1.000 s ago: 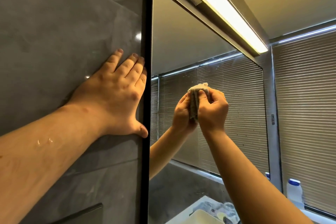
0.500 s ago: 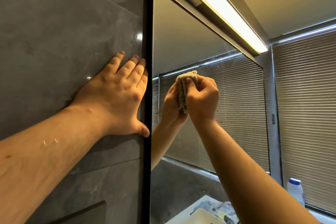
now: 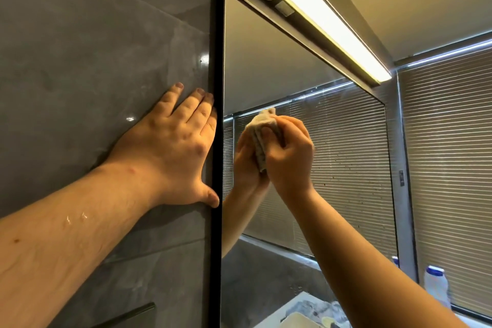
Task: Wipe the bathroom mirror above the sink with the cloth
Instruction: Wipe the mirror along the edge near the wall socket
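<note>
Right hand gripping cloth against mirror, left hand flat on wall

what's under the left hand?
The left hand rests flat on the grey wall tile, fingertips and thumb touching the mirror's black frame. The tile beneath palm and fingers is hidden.

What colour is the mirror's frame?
Black, seen in the head view: the mirror's frame is a thin dark strip.
</note>
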Available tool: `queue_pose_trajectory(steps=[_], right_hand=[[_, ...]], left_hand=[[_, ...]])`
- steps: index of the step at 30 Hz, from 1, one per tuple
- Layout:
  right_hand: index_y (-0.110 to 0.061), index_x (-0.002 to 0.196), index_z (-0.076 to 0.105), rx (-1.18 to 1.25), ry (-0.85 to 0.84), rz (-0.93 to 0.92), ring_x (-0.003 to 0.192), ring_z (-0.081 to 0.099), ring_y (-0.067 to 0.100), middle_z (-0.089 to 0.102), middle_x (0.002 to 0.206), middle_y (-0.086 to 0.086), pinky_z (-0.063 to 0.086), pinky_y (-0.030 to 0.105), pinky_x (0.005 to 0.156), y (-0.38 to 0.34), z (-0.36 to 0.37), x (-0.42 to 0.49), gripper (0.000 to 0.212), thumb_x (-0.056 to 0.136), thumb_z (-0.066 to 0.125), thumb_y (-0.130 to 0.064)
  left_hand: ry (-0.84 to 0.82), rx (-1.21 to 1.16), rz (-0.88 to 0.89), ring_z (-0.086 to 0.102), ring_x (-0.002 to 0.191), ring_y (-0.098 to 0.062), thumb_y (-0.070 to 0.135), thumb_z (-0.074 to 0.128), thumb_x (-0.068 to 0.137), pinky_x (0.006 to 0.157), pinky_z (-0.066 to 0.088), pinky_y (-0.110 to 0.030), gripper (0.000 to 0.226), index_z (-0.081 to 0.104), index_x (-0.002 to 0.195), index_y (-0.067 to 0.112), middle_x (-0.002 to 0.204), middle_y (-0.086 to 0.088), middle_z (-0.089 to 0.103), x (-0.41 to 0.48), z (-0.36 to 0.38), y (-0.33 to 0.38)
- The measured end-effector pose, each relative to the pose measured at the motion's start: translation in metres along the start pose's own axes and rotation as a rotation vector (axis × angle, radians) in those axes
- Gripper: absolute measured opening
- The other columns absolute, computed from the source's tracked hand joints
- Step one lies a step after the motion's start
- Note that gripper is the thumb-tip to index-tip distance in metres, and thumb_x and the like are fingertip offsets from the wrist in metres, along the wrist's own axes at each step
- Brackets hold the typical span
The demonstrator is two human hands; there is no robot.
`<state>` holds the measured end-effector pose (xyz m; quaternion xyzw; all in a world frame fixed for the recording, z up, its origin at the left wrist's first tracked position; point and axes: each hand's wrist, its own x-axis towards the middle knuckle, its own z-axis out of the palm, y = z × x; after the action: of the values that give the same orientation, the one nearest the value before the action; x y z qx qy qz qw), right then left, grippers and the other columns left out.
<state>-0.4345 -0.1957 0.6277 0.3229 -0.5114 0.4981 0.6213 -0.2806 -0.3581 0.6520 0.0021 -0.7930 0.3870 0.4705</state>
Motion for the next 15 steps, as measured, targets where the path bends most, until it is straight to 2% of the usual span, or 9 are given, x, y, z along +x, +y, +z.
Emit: queue_pose_trajectory(steps=[4,10,15], right_hand=[[-0.012,0.104,0.075,0.017,-0.029,-0.089,0.100,0.065,0.022,0.069,0.106,0.003,0.054,0.041,0.088,-0.014,0.008,-0.005,0.019,0.087,0.070,-0.019],[-0.013,0.090,0.075,0.013,0.085,0.088,0.088,0.062,0.009,0.066,0.092,-0.003,0.054,0.035,0.084,0.008,0.004,0.024,0.008,0.087,0.067,-0.013],[-0.012,0.087,0.073,-0.042,0.106,0.173,0.084,0.060,0.012,0.064,0.089,-0.002,0.053,0.033,0.081,0.021,0.000,0.039,0.008,0.089,0.066,-0.015]], left_hand=[[0.006,-0.013,0.006,0.025,0.144,-0.034,0.097,0.016,0.044,0.119,0.008,-0.053,0.142,0.037,0.142,-0.004,0.151,-0.022,0.033,0.000,0.001,0.000],[0.061,-0.009,0.011,0.029,0.142,-0.035,0.098,0.019,0.045,0.118,0.012,-0.054,0.141,0.041,0.139,-0.005,0.149,-0.023,0.037,0.001,0.003,-0.001],[0.097,-0.032,0.036,0.037,0.136,-0.038,0.097,0.026,0.044,0.116,0.018,-0.056,0.139,0.049,0.132,-0.008,0.142,-0.026,0.045,0.002,0.003,0.000]])
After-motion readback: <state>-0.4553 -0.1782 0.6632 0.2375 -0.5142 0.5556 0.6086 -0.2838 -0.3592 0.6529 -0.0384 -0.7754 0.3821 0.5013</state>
